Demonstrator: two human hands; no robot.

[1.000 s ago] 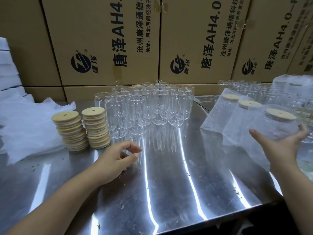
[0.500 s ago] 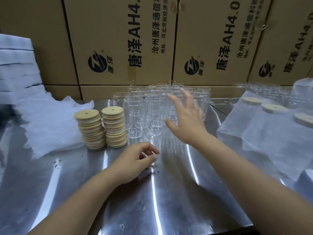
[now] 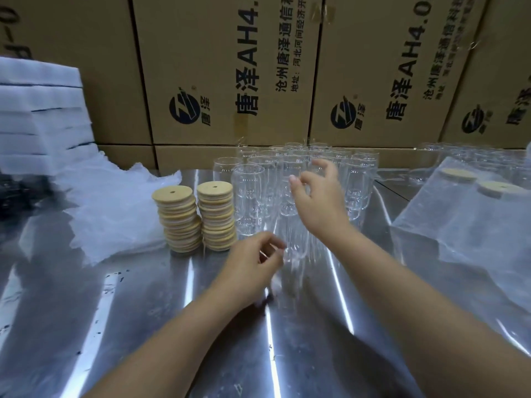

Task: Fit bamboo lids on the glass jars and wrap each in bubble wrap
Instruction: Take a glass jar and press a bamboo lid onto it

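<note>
A cluster of empty clear glass jars [image 3: 249, 196] stands at the middle back of the steel table [image 3: 138, 317]. Left of it are two stacks of round bamboo lids [image 3: 178, 222], each lid with a small hole. My right hand [image 3: 319, 199] reaches into the front jars, thumb and fingers spread near a jar's upper part; I cannot see a firm grip. My left hand [image 3: 253, 268] hovers low in front of the jars, fingers loosely curled, holding nothing. Lidded jars in bubble wrap [image 3: 465, 214] lie at the right.
A loose pile of bubble wrap sheets [image 3: 115, 208] lies left of the lid stacks, with stacked white foam sheets [image 3: 37, 116] behind it. Large printed cardboard boxes [image 3: 230, 67] wall off the back. More bare jars [image 3: 471, 156] stand at the far right.
My right hand left the wrapped jar at the right, swung left and now reaches into the jar cluster, fingers curling slightly. My left hand stayed in front of the jars. The view shifted left.
</note>
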